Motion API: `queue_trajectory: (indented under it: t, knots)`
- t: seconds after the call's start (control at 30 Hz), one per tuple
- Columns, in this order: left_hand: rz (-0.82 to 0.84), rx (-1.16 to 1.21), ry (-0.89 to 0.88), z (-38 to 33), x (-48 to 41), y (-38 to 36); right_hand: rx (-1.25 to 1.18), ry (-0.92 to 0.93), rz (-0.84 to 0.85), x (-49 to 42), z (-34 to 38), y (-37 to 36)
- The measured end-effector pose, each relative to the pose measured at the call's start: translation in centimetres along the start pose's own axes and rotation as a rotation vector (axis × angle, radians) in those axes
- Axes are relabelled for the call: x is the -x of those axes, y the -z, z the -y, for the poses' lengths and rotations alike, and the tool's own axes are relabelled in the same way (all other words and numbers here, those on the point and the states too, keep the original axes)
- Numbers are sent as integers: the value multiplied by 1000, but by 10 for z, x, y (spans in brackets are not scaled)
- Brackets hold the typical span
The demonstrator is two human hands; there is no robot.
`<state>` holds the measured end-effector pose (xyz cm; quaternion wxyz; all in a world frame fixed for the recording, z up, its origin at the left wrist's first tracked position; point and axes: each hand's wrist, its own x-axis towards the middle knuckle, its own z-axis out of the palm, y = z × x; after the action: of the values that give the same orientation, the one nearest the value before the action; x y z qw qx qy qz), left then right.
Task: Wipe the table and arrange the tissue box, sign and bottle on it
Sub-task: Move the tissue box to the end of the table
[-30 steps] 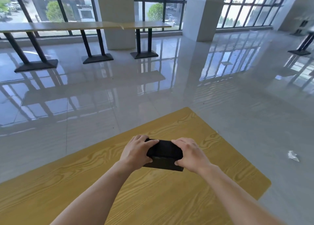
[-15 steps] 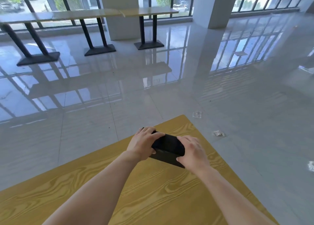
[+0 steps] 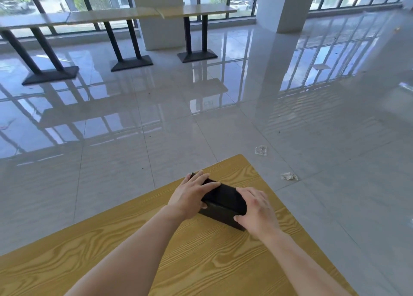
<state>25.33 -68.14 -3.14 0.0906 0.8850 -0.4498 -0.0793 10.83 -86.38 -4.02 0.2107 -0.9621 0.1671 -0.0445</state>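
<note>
Head view: the black tissue box (image 3: 223,200) lies near the table (image 3: 201,262)'s far corner, its long axis slanting away leftward. The left hand (image 3: 190,195) grips the far end and the right hand (image 3: 257,210) the near end, fingers curled over it.

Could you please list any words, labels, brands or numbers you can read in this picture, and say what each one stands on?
No text can be read anywhere in this view.
The black tissue box, held by the left hand and right hand on the table: its visible faces show no lettering.
The crumpled scrap on the floor: too small to tell any print.
</note>
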Motion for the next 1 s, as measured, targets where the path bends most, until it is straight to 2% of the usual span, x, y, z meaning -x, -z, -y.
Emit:
queue_trajectory:
  t: [0.2, 0.33, 0.57, 1.0]
  knots:
    - [8, 31, 46, -9, 7, 3, 3, -10, 22, 2, 7, 5]
    - [-65, 26, 94, -14, 19, 11, 21, 4, -35, 2, 17, 13]
    - [-133, -18, 197, -17, 60, 33, 21, 73, -31, 9, 52, 29]
    - [-240, -91, 458, 4, 182, 66, 1, 381, 63, 35, 157, 19]
